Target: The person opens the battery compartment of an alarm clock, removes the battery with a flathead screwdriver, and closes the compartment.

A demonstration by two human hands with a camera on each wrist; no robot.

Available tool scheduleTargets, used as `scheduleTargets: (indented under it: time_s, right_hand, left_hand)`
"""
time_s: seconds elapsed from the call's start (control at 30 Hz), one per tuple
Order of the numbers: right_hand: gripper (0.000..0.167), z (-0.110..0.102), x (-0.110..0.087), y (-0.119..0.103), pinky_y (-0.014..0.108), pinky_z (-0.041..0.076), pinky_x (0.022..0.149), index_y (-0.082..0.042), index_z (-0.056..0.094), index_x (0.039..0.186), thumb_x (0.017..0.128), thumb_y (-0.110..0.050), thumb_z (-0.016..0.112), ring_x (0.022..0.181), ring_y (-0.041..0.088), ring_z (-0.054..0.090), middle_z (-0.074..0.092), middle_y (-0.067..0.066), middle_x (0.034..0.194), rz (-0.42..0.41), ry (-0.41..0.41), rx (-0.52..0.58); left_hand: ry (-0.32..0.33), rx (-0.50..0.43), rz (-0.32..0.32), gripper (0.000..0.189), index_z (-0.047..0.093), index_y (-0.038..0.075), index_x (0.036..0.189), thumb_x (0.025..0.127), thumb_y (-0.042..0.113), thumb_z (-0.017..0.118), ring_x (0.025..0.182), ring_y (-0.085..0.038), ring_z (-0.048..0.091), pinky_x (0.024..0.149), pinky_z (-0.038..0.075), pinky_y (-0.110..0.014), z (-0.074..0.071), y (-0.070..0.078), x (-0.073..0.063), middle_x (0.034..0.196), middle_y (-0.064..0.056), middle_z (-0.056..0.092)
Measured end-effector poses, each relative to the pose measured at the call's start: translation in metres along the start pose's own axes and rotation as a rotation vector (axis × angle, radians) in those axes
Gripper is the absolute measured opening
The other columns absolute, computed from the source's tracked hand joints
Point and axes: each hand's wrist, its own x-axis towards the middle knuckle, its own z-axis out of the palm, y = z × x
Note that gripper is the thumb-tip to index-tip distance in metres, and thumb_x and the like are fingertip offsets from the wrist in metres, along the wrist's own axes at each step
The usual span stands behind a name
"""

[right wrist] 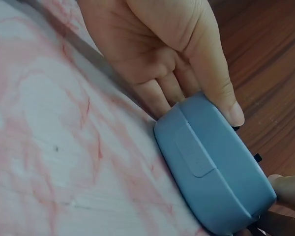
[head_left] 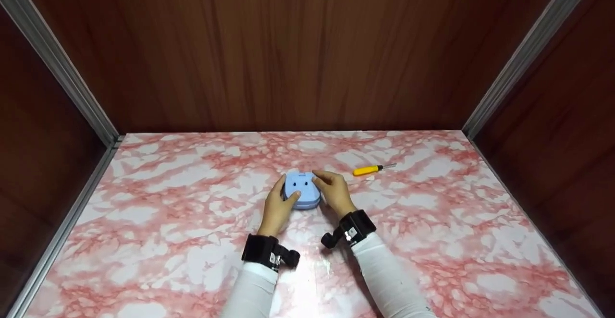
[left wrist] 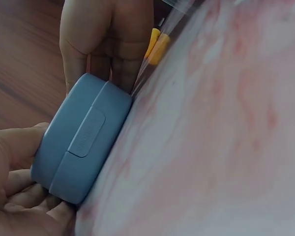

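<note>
A light-blue rounded case (head_left: 303, 194) with a clasp on its front side sits on the table. Two small black pegs stick up from its top; one peg (right wrist: 258, 158) shows clearly in the right wrist view. My left hand (head_left: 277, 210) grips the case's left side, thumb on top and fingers around the edge. On the far right corner my right hand (head_left: 336, 194) holds it too, its thumb (right wrist: 231, 110) pressing the upper face and its other fingers down along the side. The case looks closed, and its underside is hidden.
A screwdriver (head_left: 369, 170) with a yellow handle lies on the table beyond my right hand, its shaft pointing right. The table (head_left: 192, 250) has a red-and-white marbled top. Brown wood-grain panels (head_left: 298, 58) with metal corner posts (head_left: 62, 58) enclose the back and sides.
</note>
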Motion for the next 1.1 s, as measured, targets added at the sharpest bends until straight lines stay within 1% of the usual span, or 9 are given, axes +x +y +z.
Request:
scheduleTargets:
  time_s: [0.1,0.2,0.27,0.4,0.53,0.7,0.8,0.97,1.1]
  right_hand:
    - [0.030,0.000,-0.003,0.001,0.034,0.048,0.096,0.004,0.065,0.121,0.094,-0.009,0.062,0.111,0.026,0.060,0.064,0.018,0.121,0.006,0.011,-0.015]
    - [0.029,-0.001,-0.006,-0.001,0.035,0.050,0.092,0.004,0.065,0.120,0.093,-0.007,0.062,0.107,0.027,0.061,0.065,0.018,0.119,0.014,0.038,-0.015]
    - [0.029,-0.001,-0.007,-0.003,0.036,0.051,0.090,0.003,0.065,0.121,0.093,-0.005,0.062,0.105,0.028,0.061,0.065,0.018,0.119,0.013,0.048,-0.028]
    - [0.030,0.001,-0.007,-0.008,0.037,0.052,0.089,-0.001,0.067,0.120,0.091,0.000,0.062,0.106,0.029,0.060,0.064,0.016,0.120,-0.015,0.043,-0.064]
    - [0.027,0.006,-0.005,-0.014,0.039,0.050,0.093,0.000,0.069,0.117,0.090,-0.003,0.065,0.109,0.029,0.059,0.066,0.016,0.116,-0.073,0.008,-0.146]
    - [0.030,0.009,-0.003,-0.019,0.041,0.045,0.100,0.000,0.070,0.112,0.085,-0.009,0.072,0.111,0.030,0.059,0.065,0.016,0.115,-0.185,-0.065,-0.329]
    - [0.030,0.010,0.000,-0.022,0.042,0.044,0.100,0.001,0.071,0.110,0.083,-0.011,0.075,0.109,0.032,0.059,0.065,0.017,0.112,-0.247,-0.097,-0.416]
    - [0.029,0.010,0.003,-0.025,0.042,0.046,0.098,0.000,0.072,0.108,0.083,-0.015,0.076,0.107,0.031,0.061,0.066,0.016,0.110,-0.269,-0.131,-0.492]
    - [0.029,0.012,0.006,-0.027,0.043,0.046,0.097,0.000,0.072,0.108,0.083,-0.016,0.077,0.107,0.031,0.061,0.067,0.016,0.110,-0.276,-0.144,-0.519]
  left_hand:
    - [0.008,-0.053,0.006,0.066,0.034,0.001,0.148,0.091,0.013,0.066,0.137,-0.032,0.034,0.114,0.027,-0.038,0.004,-0.005,-0.004,0.150,-0.021,0.034]
    - [0.011,-0.071,0.022,0.066,0.034,0.000,0.148,0.092,0.014,0.066,0.137,-0.033,0.034,0.113,0.027,-0.039,0.008,-0.007,-0.008,0.150,-0.022,0.034]
    - [0.015,-0.073,0.020,0.066,0.035,0.001,0.148,0.092,0.015,0.066,0.136,-0.033,0.036,0.113,0.028,-0.038,0.009,-0.006,-0.009,0.150,-0.022,0.035]
    - [0.026,-0.083,0.011,0.065,0.037,0.002,0.147,0.091,0.014,0.067,0.135,-0.032,0.038,0.111,0.031,-0.037,0.008,-0.006,-0.011,0.149,-0.022,0.036]
    - [0.031,-0.099,0.015,0.065,0.037,0.002,0.147,0.091,0.013,0.067,0.135,-0.031,0.039,0.110,0.034,-0.036,0.007,-0.006,-0.010,0.148,-0.021,0.037]
    - [0.042,-0.083,0.015,0.064,0.039,0.004,0.147,0.091,0.015,0.068,0.134,-0.031,0.040,0.109,0.035,-0.034,0.007,-0.007,-0.008,0.149,-0.019,0.037]
    - [0.046,-0.076,0.022,0.065,0.038,0.004,0.147,0.091,0.016,0.068,0.133,-0.031,0.041,0.108,0.036,-0.035,0.007,-0.007,-0.007,0.149,-0.019,0.038]
    - [0.056,-0.043,0.026,0.065,0.040,0.005,0.146,0.090,0.018,0.069,0.131,-0.031,0.043,0.107,0.038,-0.036,0.005,-0.009,-0.005,0.146,-0.020,0.041]
    - [0.064,-0.063,0.030,0.064,0.040,0.004,0.146,0.090,0.017,0.069,0.131,-0.030,0.043,0.106,0.039,-0.035,0.003,-0.009,-0.003,0.146,-0.020,0.042]
